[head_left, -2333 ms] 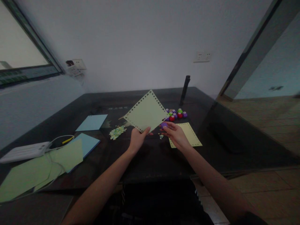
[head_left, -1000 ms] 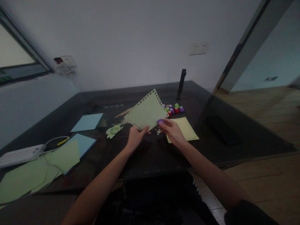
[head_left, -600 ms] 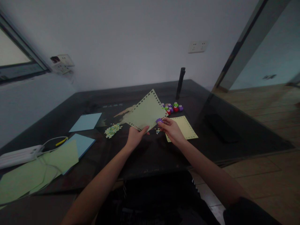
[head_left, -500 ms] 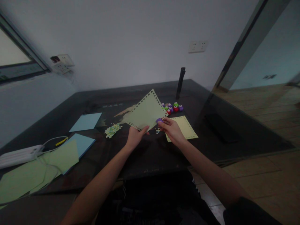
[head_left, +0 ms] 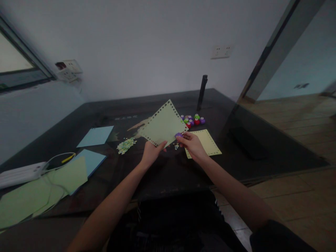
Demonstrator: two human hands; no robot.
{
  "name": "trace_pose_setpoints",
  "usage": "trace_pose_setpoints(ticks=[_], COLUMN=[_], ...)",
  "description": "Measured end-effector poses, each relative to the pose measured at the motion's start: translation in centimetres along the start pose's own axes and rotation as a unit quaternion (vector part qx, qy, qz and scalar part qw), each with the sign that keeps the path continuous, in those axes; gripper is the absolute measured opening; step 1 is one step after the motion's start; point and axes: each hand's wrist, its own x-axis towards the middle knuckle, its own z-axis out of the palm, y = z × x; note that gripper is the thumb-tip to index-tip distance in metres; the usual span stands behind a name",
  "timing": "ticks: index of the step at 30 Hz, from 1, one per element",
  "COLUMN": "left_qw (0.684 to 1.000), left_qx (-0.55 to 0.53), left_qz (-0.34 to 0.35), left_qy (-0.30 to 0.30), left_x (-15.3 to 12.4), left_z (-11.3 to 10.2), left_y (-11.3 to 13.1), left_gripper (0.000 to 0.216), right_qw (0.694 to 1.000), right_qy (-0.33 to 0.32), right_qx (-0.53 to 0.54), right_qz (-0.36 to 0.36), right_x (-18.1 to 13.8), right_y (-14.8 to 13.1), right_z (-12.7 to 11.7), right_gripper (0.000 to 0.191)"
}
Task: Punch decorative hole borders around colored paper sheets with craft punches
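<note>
My left hand pinches the lower corner of a pale green paper sheet with punched holes along its edges, holding it tilted above the dark table. My right hand is closed on a small purple paper punch set against the sheet's lower right edge. A yellow sheet with punched borders lies flat just right of that hand.
A cluster of small coloured punches sits behind the sheets, by a dark upright post. Paper scraps lie left of my hands. Blue sheets, green sheets and a white power strip with cable occupy the left.
The purple punch has come up from the table to the green sheet's lower right edge. In the last second the hands and sheet have barely moved.
</note>
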Motion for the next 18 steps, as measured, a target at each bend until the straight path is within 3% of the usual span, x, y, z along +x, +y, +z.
trace_pose_setpoints(ticks=[18], left_qw=[1.0], left_qx=[0.0], left_qz=[0.016], left_qy=[-0.004], left_x=[-0.11], left_z=[0.07], left_y=[0.09], left_gripper=[0.019], right_qw=[1.0], right_qy=[-0.003], right_qx=[-0.026], right_qz=[-0.001], right_x=[0.21], right_y=[0.32], right_z=[-0.32], right_gripper=[0.025])
